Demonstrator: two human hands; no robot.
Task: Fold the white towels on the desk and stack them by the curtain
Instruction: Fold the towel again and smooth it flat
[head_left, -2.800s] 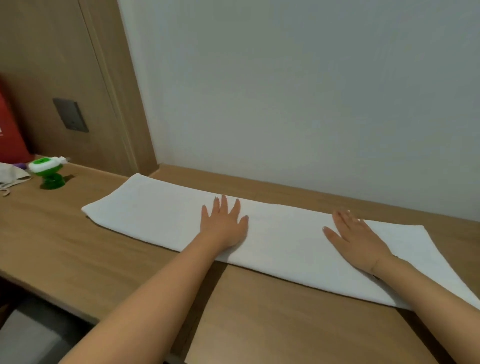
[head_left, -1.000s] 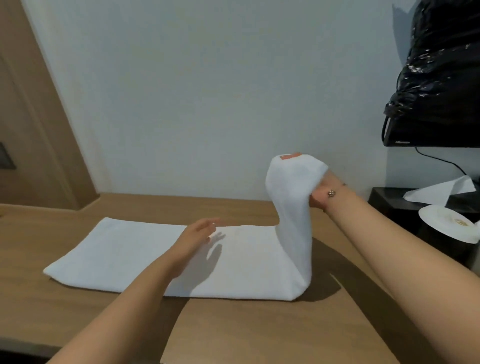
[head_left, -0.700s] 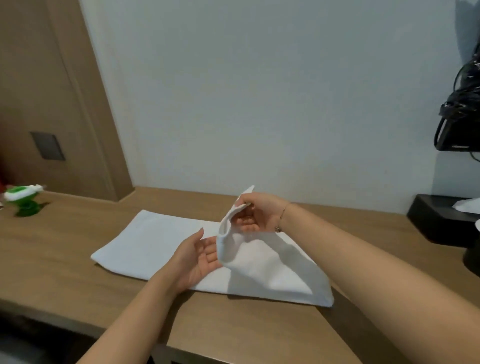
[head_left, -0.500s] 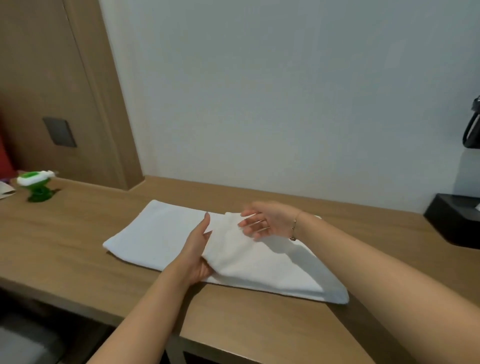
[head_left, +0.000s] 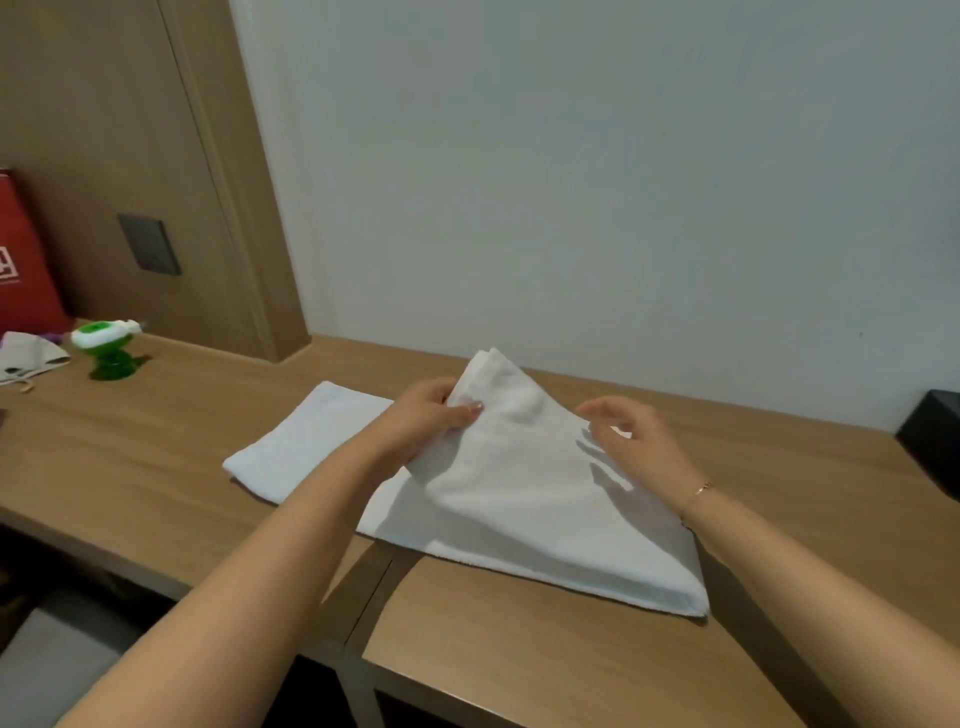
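A white towel (head_left: 519, 504) lies on the wooden desk (head_left: 135, 467), its right part doubled over the rest. My left hand (head_left: 431, 415) pinches the folded end and lifts it off the desk, so the cloth rises to a peak near the wall. My right hand (head_left: 634, 441) hovers just right of that peak with fingers loosely bent, over the sloping cloth and holding nothing. The towel's left end lies flat on the desk. No curtain is in view.
A green and white gadget (head_left: 106, 348) stands at the desk's far left, beside a pale cloth (head_left: 28, 356) and a red bag (head_left: 23, 265). A black box (head_left: 930, 441) sits at the right edge. The wall runs close behind the towel.
My right hand carried the towel's right end over to the left and let it go. My left hand has taken that end and now lifts it.
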